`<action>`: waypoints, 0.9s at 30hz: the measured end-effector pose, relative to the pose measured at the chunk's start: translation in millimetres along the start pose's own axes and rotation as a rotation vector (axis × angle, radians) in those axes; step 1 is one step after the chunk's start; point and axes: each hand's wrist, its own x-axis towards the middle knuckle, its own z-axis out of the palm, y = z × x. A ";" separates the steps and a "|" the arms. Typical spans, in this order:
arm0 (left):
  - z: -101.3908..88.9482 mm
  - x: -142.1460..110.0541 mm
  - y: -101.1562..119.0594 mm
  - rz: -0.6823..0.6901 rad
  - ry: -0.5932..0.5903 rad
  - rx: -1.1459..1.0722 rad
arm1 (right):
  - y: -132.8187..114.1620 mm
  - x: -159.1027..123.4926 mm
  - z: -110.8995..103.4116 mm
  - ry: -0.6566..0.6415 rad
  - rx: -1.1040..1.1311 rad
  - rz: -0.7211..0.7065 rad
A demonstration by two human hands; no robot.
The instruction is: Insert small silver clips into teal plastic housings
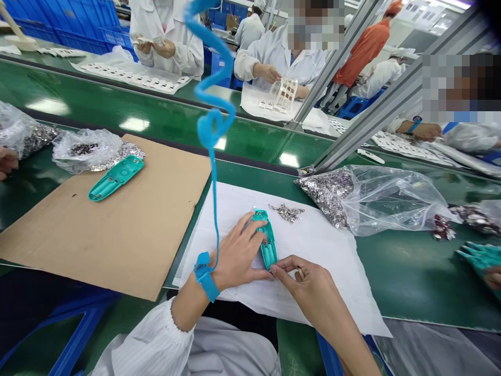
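Note:
My left hand (238,253) lies over a teal plastic shell (266,241) on a white sheet (313,250), fingers curled around its left side and holding it down. A blue wrist strap (205,277) with a coiled cord (211,120) is on that wrist. My right hand (309,284) is pinched at the shell's near end, thumb and forefinger together; whatever they hold is too small to see. A small heap of silver metal pieces (287,211) lies just beyond the shell.
A brown cardboard sheet (117,224) to the left carries a second teal shell (116,177). Plastic bags of metal pieces (371,201) (92,149) lie on the green bench. More teal shells (481,256) at right. Workers in white coats handle white parts across the belt (156,115).

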 end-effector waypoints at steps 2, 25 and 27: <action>0.1 0.1 0.0 -0.002 0.000 -0.005 | 1.6 1.0 2.4 0.028 0.029 -0.014; -0.2 1.1 -1.2 0.001 -0.001 -0.007 | 13.8 -8.7 6.2 0.145 -0.184 -0.371; -0.2 0.9 -1.2 0.000 0.004 -0.002 | 15.1 -7.5 5.9 0.135 -0.161 -0.381</action>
